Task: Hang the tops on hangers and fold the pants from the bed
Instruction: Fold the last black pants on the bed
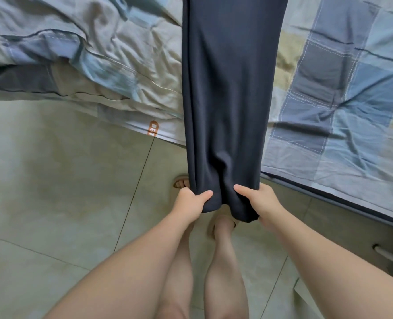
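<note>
We hold the pants [227, 88] by their near end with 2 hands. Our left hand [190, 202] grips the left corner, fingers clenched on the cloth with the thumb on top. Our right hand [263, 202] grips the right corner the same way. The dark cloth runs taut from our hands up over the bed [342, 93] edge. A crumpled quilt [80, 56] lies left of it, above the tiled floor [52, 180].

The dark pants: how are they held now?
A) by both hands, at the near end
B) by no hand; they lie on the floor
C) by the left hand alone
A: the left hand and the right hand each grip the near end of the dark pants, which stretch away over the bed.
</note>
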